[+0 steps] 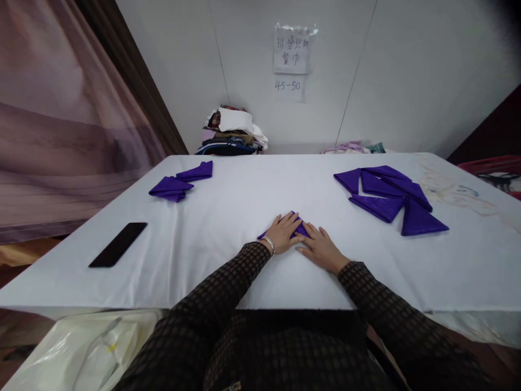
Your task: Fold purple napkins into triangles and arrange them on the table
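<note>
wall: pale grey panels [321, 122] with thin dark seams, behind a table.
table: covered by a smooth white tablecloth [244, 190], slightly sheeny, creased toward the left; a faint flower-like pattern [456, 190] marks its far right.
napkin in work: one small purple napkin [302, 228], folded to a point at the far side, flat on the cloth near the front edge, directly under and between the two hands.
left hand: the left hand [283, 232] lies flat over the napkin's left and middle, fingers extended, gripping nothing.
right hand: the right hand [323, 250] rests just beside it, palm down, fingertips on the napkin's right edge; whether the thumbs touch i cannot tell.
wrist and sleeves: a silvery bracelet [269, 244] on the left wrist; dark sleeves [228, 282] with a small raised check.
folded napkins, right: several purple napkins [382, 187], matte, crisp-edged, mostly triangular, overlapping well apart from the hands.
purple pieces, left: two looser folds, a layered one [170, 187] and a narrower one [197, 171] behind it.
black slab: a flat, phone-like rectangle [118, 245] near the left edge, no brand legible.
upper sheet: handwritten paper [291, 54] in a clear sleeve, reading 折叠 and, below, 餐巾; other characters unclear.
lower sheet: a smaller paper [290, 89] reading "45-50".
behind: a rumpled clothes pile [234, 133] and a mauve, softly draped curtain [73, 108].
</note>
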{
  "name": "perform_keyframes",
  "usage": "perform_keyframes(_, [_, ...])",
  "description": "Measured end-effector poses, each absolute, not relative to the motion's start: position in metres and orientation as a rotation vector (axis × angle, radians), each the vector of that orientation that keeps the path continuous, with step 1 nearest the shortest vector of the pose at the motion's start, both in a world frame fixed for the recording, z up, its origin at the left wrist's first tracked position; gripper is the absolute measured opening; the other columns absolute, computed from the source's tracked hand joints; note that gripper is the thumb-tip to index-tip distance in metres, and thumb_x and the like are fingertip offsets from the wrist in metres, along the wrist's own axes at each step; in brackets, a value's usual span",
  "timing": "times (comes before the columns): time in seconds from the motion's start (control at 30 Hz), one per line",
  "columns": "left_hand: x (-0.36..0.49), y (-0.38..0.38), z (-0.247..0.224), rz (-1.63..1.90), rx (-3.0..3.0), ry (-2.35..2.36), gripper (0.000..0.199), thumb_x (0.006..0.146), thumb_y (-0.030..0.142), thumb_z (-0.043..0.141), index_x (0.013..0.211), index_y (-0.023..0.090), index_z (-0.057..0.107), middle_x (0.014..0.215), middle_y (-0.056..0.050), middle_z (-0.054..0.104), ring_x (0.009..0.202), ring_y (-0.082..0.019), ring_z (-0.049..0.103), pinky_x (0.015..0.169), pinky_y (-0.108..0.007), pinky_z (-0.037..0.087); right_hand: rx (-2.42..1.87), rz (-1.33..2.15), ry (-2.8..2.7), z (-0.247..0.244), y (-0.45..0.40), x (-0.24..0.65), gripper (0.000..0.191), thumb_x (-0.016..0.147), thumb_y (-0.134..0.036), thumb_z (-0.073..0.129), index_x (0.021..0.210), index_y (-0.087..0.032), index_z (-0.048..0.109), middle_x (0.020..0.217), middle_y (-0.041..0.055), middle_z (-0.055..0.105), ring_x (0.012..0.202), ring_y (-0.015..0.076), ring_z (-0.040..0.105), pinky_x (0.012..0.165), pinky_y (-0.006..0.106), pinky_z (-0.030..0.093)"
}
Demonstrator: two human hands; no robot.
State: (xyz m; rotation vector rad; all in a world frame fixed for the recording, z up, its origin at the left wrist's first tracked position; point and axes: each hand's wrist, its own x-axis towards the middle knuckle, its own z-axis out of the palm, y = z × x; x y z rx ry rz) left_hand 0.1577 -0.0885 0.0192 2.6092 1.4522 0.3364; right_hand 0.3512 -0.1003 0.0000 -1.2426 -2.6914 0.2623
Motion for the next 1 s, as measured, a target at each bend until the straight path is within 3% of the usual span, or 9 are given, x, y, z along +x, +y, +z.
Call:
perform_keyframes(0.1, [0.161, -0.084, 0.009, 0.209, 2.602, 1.483, 0.070, 0.086, 0.061, 0.031, 0.139, 0.016, 0.030, 0.148, -0.011, 0.028, 0.138, -0.024, 0.017, 0.110, -0.048, 0.014, -1.256, 0.251, -2.687, -0.001, -0.100, 0.351, 0.057, 0.090, -0.054, 0.035, 0.139, -0.024, 0.037, 0.150, 0.0109, 0.021, 0.138, 0.0268, 0.016, 0.106, 0.053, 0.017])
perform_keyframes(0.27, [0.158, -0.083, 0.004, 0.186, 2.615, 1.480, 0.076, 0.084, 0.066, 0.027, 0.140, 0.016, 0.028, 0.149, -0.010, 0.026, 0.138, -0.024, 0.015, 0.111, -0.048, 0.012, -1.255, 0.216, -2.667, -0.004, -0.100, 0.353, 0.064, 0.090, -0.053, 0.034, 0.141, -0.014, 0.030, 0.148, 0.0136, 0.026, 0.137, 0.0248, 0.019, 0.108, 0.049, 0.019])
perform_keyframes(0.57, [0.159, -0.083, 0.004, 0.213, 2.607, 1.482, 0.076, 0.083, 0.067, 0.029, 0.141, 0.017, 0.028, 0.149, -0.011, 0.026, 0.138, -0.026, 0.015, 0.111, -0.047, 0.013, -1.268, 0.227, -2.670, -0.003, -0.114, 0.381, 0.063, 0.092, -0.052, 0.031, 0.143, -0.017, 0.026, 0.147, 0.0115, 0.030, 0.137, 0.0230, 0.021, 0.108, 0.047, 0.021])
perform_keyframes(0.73, [0.159, -0.083, 0.006, 0.221, 2.595, 1.463, 0.072, 0.083, 0.066, 0.032, 0.141, 0.023, 0.029, 0.149, -0.010, 0.026, 0.138, -0.026, 0.016, 0.110, -0.049, 0.014, -1.284, 0.221, -2.674, 0.001, -0.123, 0.394, 0.060, 0.093, -0.050, 0.032, 0.144, -0.021, 0.022, 0.147, 0.0095, 0.030, 0.137, 0.0224, 0.021, 0.108, 0.048, 0.022])
perform_keyframes(1.0, [0.158, -0.082, 0.006, 0.222, 2.602, 1.471, 0.067, 0.083, 0.065, 0.034, 0.138, 0.026, 0.036, 0.149, -0.010, 0.027, 0.138, -0.026, 0.018, 0.109, -0.049, 0.016, -1.424, 0.282, -2.677, 0.009, -0.133, 0.404, 0.061, 0.093, -0.051, 0.030, 0.143, -0.018, 0.026, 0.148, 0.0091, 0.026, 0.137, 0.0239, 0.020, 0.109, 0.050, 0.018])
